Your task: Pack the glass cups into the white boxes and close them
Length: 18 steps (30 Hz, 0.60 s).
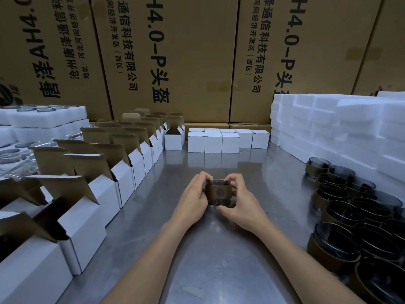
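One glass cup (219,191) is held at frame centre, just above the metal table (219,260), w/ both hands. It is dark tinted glass w/ a brown sleeve round its middle, upright, rim up. The left hand (192,196) is wrapped on the cup's left side, fingers curled round it, thumb near the rim. The right hand (241,198) is wrapped on the right side, fingers curled on the wall, fingertips at the rim. Whether the cup's base touches the table can't be told.

Along the left side of the frame, a row of open boxes (122,178) is set running from lower left toward upper centre; white outside, brown inside, lids standing up. No cup can be seen inside them from this angle. At upper centre, closed boxes (212,141) are grouped touching one another, in approx. two rows, near the back edge of the table.

At right, more cups (355,205) are massed close together, upright, same dark glass w/ brown sleeves, running from mid right to lower right. Behind them, at upper right, white foam blocks (328,123) are stacked. At upper left, foam trays (41,119) w/ round pockets are stacked; dark rims are seen in the top one. Clear plastic is seen at the far left edge, too blurred for detail.

The back is filled w/ big brown cartons (186,51), printed in black.
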{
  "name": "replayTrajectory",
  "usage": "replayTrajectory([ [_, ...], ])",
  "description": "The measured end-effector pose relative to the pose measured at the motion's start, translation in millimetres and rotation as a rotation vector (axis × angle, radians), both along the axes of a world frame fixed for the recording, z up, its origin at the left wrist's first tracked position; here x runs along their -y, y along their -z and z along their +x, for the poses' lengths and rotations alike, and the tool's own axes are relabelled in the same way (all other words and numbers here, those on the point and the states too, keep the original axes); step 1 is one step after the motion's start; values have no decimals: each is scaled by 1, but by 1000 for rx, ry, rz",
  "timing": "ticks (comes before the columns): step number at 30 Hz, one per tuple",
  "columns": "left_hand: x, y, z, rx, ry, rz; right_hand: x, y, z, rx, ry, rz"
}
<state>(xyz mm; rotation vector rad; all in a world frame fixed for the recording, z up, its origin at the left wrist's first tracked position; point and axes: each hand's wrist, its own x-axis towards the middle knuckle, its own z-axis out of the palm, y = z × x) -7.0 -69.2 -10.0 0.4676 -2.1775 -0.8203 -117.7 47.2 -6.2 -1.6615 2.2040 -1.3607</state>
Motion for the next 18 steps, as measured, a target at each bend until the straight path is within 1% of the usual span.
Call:
replayTrajectory([
  [2, 1, 0, 1, 2, -15, -16, 0, 0, 0, -29, 0, 23],
  [14, 0, -3, 6, 16, -23, 31, 1, 3, -5, 8, 20, 64],
  [16, 0, -4, 7, -5, -32, 56, 2, 2, -3, 57, 14, 53],
  [18, 1, -6, 7, -55, -56, 127, 4, 2, -5, 189, 24, -54],
])
